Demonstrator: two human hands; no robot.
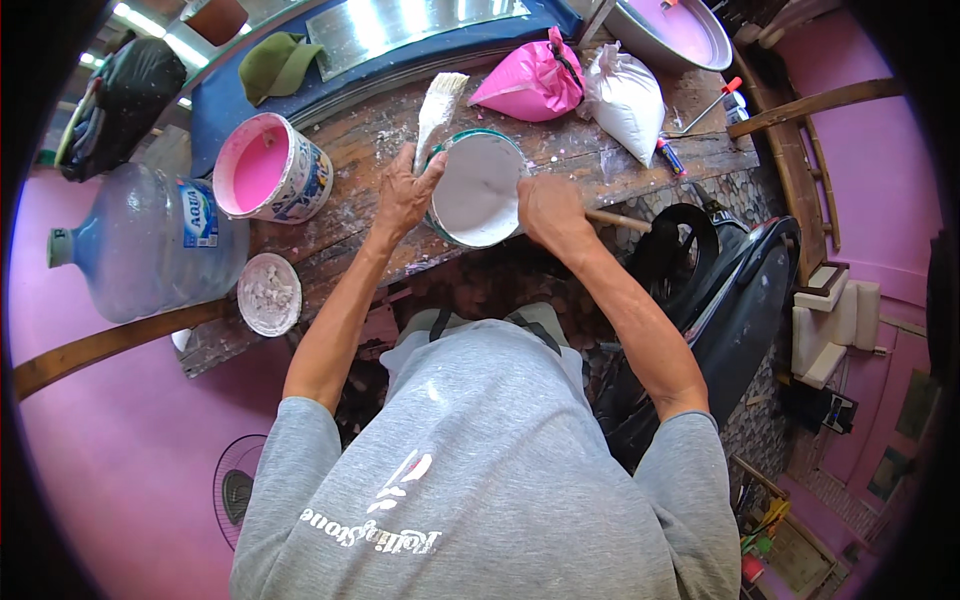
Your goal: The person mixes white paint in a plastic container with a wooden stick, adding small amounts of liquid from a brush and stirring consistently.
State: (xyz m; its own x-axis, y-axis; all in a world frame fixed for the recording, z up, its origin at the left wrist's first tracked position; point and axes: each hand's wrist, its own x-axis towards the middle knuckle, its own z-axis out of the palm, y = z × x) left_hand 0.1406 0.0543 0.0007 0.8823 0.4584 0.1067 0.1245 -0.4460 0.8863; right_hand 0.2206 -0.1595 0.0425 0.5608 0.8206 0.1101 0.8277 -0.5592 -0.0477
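Note:
My left hand (pixel 403 197) is closed round the handle of a wide paintbrush (pixel 440 102), its pale, paint-caked bristles pointing up and away from me. The thumb of that hand lies at the left rim of a green-edged paint can (pixel 478 134). Smooth pale white-grey paint (pixel 478 190) lies inside the can. At the can's right rim, my right hand (pixel 553 210) makes a fist round a wooden stick (pixel 617 219). One end of the stick juts out to the right; its other end is hidden by the fist.
On the worn wooden table (pixel 350 215) stand a pink-paint bucket (pixel 315 180), a clear water jug (pixel 150 240) and a crusted white lid (pixel 269 294). Pink (pixel 535 82) and white (pixel 625 103) bags sit beyond the can, a basin (pixel 640 45) behind them. A black motorbike (pixel 735 300) stands close right.

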